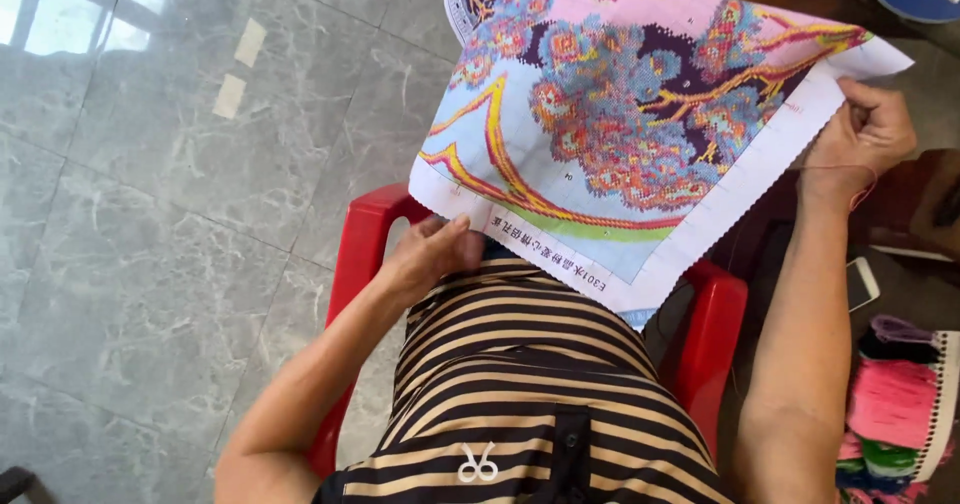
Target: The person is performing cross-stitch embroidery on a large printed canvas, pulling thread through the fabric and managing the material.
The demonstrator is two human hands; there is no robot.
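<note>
The cloth point(620, 114) spans between both hands. Left hand point(435, 254) grips its lower edge. Right hand point(860, 139) pinches the far edge, fingers closed on a red thread point(862, 186).

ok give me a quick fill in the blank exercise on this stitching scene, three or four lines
1. The left hand grips the ____ edge of the cross-stitch cloth.
2. The right hand pinches a thin ____ thread at the cloth's right edge.
3. The person sits on a ____ plastic chair.
4. A phone lies to the right, above the bundles of ____ skeins.

Missing words: lower; red; red; thread
</note>
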